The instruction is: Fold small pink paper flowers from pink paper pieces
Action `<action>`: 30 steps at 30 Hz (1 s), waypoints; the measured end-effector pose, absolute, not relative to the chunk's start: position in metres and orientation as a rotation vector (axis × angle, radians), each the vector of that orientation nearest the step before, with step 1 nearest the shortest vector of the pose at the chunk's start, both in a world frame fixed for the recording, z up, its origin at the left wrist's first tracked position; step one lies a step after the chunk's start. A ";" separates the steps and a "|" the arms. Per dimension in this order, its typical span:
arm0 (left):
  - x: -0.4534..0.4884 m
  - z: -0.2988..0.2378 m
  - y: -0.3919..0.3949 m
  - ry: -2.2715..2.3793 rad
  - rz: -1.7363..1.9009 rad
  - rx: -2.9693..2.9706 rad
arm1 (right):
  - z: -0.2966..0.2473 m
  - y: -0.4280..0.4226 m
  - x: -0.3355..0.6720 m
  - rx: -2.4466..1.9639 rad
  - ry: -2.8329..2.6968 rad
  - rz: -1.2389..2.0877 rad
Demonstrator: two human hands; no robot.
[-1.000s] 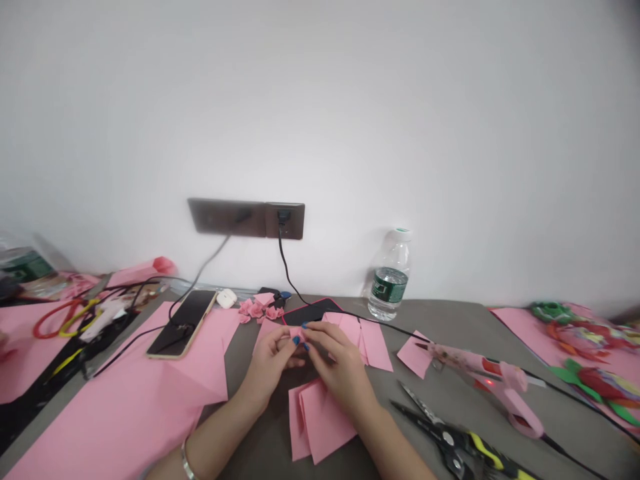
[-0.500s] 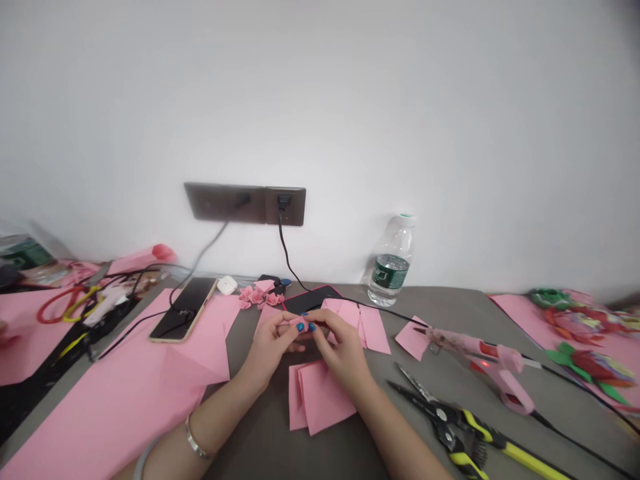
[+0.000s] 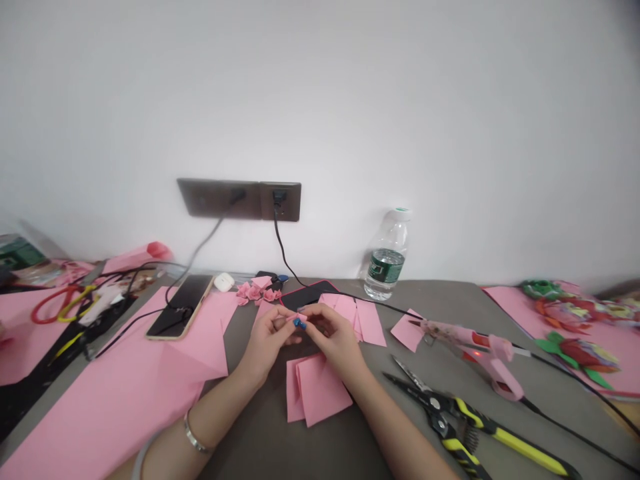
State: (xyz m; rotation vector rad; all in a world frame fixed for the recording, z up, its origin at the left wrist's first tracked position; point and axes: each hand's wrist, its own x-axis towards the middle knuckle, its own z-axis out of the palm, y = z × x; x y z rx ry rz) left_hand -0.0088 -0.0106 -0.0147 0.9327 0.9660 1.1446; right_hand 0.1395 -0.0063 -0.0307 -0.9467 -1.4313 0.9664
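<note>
Left hand [image 3: 267, 340], right hand [image 3: 335, 337], fingers [image 3: 320, 319] pinching small folded pink paper [image 3: 301, 318] at lower center, folded pink sheets [image 3: 319, 390] just below, grey desk [image 3: 345, 453] beneath.

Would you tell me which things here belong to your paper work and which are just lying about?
Likely in use:
small folded pink paper piece between left hand and right hand
folded pink paper sheets
small pink paper roses
pink hot glue gun

Just lying about:
black smartphone
clear plastic water bottle
white earbud case
</note>
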 end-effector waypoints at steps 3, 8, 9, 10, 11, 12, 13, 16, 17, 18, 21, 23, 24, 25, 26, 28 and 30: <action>-0.009 -0.016 -0.011 0.951 1.172 0.953 | -0.028 -0.007 0.140 -0.931 -1.497 0.923; -0.009 -0.018 -0.008 0.949 1.182 0.988 | -0.028 -0.006 0.141 -0.980 -1.546 0.810; -0.009 -0.018 -0.008 0.960 1.170 0.994 | -0.029 -0.006 0.141 -0.994 -1.540 0.809; -0.009 -0.018 -0.008 0.971 1.159 0.998 | -0.030 -0.006 0.141 -1.008 -1.532 0.823; -0.009 -0.018 -0.008 0.979 1.150 1.000 | -0.031 -0.006 0.140 -1.021 -1.524 0.847; -0.009 -0.017 -0.008 0.982 1.143 1.000 | -0.032 -0.006 0.140 -1.031 -1.510 0.873; -0.009 -0.016 -0.008 0.983 1.142 0.997 | -0.033 -0.006 0.140 -1.035 -1.494 0.897; -0.008 -0.013 -0.010 0.992 1.140 0.995 | -0.035 -0.005 0.139 -1.017 -1.421 0.959; -0.008 -0.012 -0.010 0.993 1.135 1.002 | -0.035 -0.004 0.139 -1.011 -1.399 0.980; -0.008 -0.012 -0.010 0.992 1.131 1.011 | -0.035 -0.004 0.139 -1.005 -1.381 1.001; -0.009 -0.014 -0.009 0.988 1.128 1.035 | -0.036 -0.002 0.139 -1.003 -1.356 1.024; -0.010 -0.016 -0.009 0.997 1.122 1.032 | -0.037 -0.002 0.140 -1.007 -1.358 1.019; -0.010 -0.017 -0.008 1.001 1.116 1.029 | -0.037 -0.002 0.140 -1.010 -1.362 1.017; -0.010 -0.018 -0.008 1.001 1.109 1.027 | -0.037 -0.001 0.140 -1.015 -1.365 1.013; -0.010 -0.019 -0.007 0.996 1.106 1.027 | -0.038 -0.001 0.140 -1.020 -1.368 1.005; -0.010 -0.020 -0.007 0.982 1.111 1.025 | -0.038 -0.001 0.140 -1.025 -1.371 0.985; -0.010 -0.020 -0.007 0.972 1.136 1.013 | -0.038 -0.002 0.139 -1.014 -1.379 0.986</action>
